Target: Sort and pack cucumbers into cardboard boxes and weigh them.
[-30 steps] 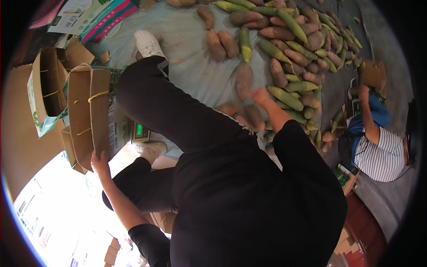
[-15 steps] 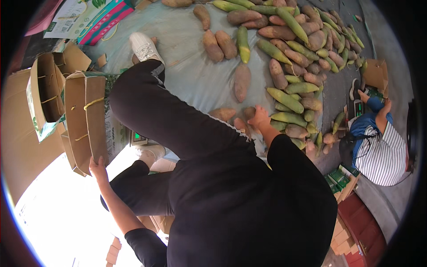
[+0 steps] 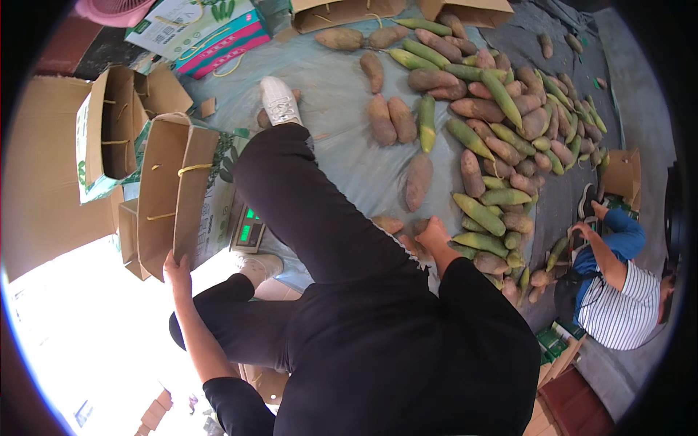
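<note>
My left hand [image 3: 177, 273] grips the lower edge of an open cardboard carton [image 3: 161, 196] with a yellow cord handle. The carton stands tilted by a scale [image 3: 249, 231] with a lit green display. My right hand [image 3: 435, 236] is low beside my raised knee, its fingers curled against a reddish-brown root vegetable [image 3: 419, 227]; the hand and leg partly hide it. Another brown root [image 3: 388, 224] lies just left of it. To the right spreads a heap of green radishes [image 3: 478, 212] and brown roots [image 3: 472, 173].
A second open carton [image 3: 113, 134] stands at the left, with a printed box [image 3: 196, 36] behind it. Loose roots [image 3: 418, 182] lie on the plastic sheet [image 3: 327, 116]. At the right, a person in a striped shirt [image 3: 618, 301] crouches near a carton [image 3: 622, 174].
The view has shifted, so the heap and cartons sit further right and lower. More of the scale shows. My left hand stays on the carton and my right hand stays low among the roots.
</note>
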Motion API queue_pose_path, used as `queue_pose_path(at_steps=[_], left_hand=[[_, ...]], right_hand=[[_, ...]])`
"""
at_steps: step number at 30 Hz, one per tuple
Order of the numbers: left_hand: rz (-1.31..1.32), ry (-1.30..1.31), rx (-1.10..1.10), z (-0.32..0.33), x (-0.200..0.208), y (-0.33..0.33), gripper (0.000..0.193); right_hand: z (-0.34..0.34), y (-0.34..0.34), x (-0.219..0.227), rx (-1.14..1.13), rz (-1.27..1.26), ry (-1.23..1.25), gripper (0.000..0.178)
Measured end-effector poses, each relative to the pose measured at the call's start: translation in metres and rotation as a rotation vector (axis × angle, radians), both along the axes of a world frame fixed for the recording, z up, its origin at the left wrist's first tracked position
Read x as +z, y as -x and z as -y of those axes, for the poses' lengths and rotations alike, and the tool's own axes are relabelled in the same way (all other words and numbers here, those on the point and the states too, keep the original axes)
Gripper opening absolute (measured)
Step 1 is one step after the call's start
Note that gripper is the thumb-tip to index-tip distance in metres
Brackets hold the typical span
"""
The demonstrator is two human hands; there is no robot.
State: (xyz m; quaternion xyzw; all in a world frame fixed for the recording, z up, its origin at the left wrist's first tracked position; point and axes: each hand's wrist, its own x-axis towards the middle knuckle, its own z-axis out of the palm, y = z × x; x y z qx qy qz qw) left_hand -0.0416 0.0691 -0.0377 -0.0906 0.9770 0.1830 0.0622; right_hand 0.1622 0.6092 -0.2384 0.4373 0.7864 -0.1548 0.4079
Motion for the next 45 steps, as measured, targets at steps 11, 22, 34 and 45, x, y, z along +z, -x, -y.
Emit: queue_pose_path(at_steps=[11, 22, 34, 45], left_hand=[[-0.041, 0.012, -0.005, -0.004, -0.004, -0.001, 0.023], [-0.082, -0.004, 0.007, -0.013, -0.001, -0.001, 0.015], [-0.027, 0.083, 0.036, -0.018, 0.006, 0.001, 0.012], [-0.005, 0.082, 0.075, -0.008, -0.002, -0.002, 0.016]], right_hand=[[-0.015, 0.016, 0.0, 0.023, -0.418, 0.004, 0.076], [0.008, 0.146, 0.006, 0.543, -0.62, -0.026, 0.038], [0.101, 0.417, -0.021, 0.741, -0.864, 0.029, 0.029], [0.132, 0.477, -0.079, 0.849, -0.82, 0.064, 0.032]])
